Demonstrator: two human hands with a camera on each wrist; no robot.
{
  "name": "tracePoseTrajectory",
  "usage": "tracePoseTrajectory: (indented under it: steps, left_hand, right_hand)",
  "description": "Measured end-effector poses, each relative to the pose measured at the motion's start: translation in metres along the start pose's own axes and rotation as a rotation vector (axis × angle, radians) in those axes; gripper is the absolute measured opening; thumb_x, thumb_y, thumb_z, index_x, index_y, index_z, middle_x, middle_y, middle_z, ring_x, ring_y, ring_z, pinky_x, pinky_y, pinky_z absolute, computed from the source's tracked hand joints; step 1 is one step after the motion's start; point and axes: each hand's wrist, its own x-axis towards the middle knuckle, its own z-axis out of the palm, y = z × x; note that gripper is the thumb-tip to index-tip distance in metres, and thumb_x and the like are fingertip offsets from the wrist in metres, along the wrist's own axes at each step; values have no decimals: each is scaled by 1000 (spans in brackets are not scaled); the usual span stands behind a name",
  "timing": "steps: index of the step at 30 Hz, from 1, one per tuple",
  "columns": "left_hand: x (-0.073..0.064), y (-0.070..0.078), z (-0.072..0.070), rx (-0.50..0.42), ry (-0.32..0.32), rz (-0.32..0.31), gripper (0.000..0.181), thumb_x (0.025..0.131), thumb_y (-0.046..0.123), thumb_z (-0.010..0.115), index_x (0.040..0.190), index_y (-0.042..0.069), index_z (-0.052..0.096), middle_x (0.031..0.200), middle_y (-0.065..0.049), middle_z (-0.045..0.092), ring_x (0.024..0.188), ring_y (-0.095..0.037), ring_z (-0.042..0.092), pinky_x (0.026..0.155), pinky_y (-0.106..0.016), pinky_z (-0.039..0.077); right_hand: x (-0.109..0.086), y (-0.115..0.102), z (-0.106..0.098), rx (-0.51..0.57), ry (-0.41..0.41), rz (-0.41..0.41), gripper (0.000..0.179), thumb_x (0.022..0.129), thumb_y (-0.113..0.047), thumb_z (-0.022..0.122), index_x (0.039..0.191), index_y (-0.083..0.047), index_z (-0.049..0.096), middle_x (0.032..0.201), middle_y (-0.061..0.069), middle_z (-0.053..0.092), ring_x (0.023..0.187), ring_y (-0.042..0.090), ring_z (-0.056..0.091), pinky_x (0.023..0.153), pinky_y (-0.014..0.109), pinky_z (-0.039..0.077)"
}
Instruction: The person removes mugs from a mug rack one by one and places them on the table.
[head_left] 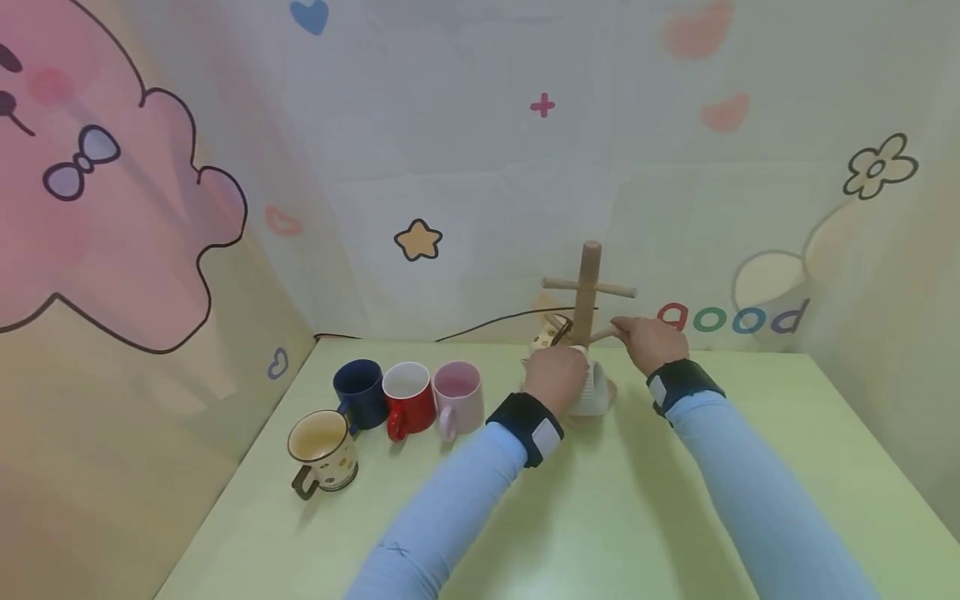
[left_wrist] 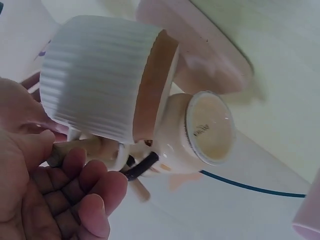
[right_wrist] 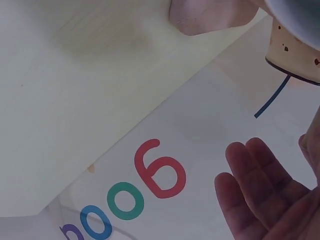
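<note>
A wooden mug tree (head_left: 588,292) stands at the back of the table, its base (left_wrist: 215,55) visible in the left wrist view. My left hand (head_left: 555,379) pinches the end of a lower peg (left_wrist: 75,150) between thumb and finger. By its handle, a white ribbed mug (left_wrist: 100,75) with a brown band hangs at that peg. Behind it hangs a cream spotted mug (left_wrist: 180,132) with a dark handle. With thumb and finger, my right hand (head_left: 654,343) holds another peg's tip (head_left: 604,334); the right wrist view shows only its other fingers (right_wrist: 260,180).
Left of the tree, a navy mug (head_left: 360,396), a red mug (head_left: 412,410) and a pink mug (head_left: 459,400) stand in a row. Nearer the front is another cream spotted mug (head_left: 326,454). A printed backdrop (head_left: 480,183) rises behind the table (head_left: 600,517).
</note>
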Motion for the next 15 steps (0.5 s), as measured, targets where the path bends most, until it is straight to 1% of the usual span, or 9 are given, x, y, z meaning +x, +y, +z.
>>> tracePoseTrajectory:
  steps: [2, 4, 7, 11, 13, 15]
  left_hand:
    - [0, 3, -2, 14, -16, 15, 17, 101, 22, 59, 107, 23, 75, 90, 6, 70, 76, -7, 64, 65, -27, 55]
    - [0, 5, -4, 22, -17, 26, 17, 101, 22, 59, 108, 24, 75, 93, 7, 71, 78, -7, 64, 67, -26, 55]
    - [-1, 11, -6, 20, -2, 21, 18, 102, 22, 57, 108, 23, 75, 92, 7, 71, 77, -7, 65, 66, -26, 55]
    - [-2, 16, -9, 38, 2, 18, 18, 102, 24, 58, 108, 24, 75, 91, 7, 71, 76, -8, 65, 66, -28, 55]
    - [-1, 15, -8, 38, 0, 19, 20, 102, 29, 57, 107, 25, 75, 88, 7, 71, 73, -8, 64, 64, -28, 54]
    - [-1, 10, -6, 30, -3, 28, 23, 103, 36, 54, 107, 26, 75, 85, 7, 70, 69, -8, 62, 61, -29, 54]
  right_hand:
    - [1, 0, 0, 1, -11, -1, 33, 101, -23, 58, 130, -7, 64, 103, 26, 70, 66, 36, 67, 47, 43, 49]
    - [2, -1, -1, 2, -22, 10, 33, 101, -21, 58, 131, -7, 63, 102, 26, 70, 63, 34, 65, 46, 42, 48]
    - [1, -4, -3, 3, -52, 40, 34, 101, -20, 57, 132, -7, 61, 101, 25, 70, 64, 33, 65, 50, 42, 50]
    - [-5, -7, -7, -53, -87, 71, 36, 102, -21, 55, 135, -7, 58, 97, 23, 71, 65, 33, 65, 55, 46, 54]
    - [-9, -11, -8, -104, -83, 70, 38, 103, -22, 54, 137, -6, 56, 96, 24, 69, 60, 32, 62, 55, 47, 54]
    - [-14, -17, -10, -125, -48, 70, 40, 102, -23, 54, 138, -5, 55, 99, 26, 67, 54, 30, 59, 53, 48, 54]
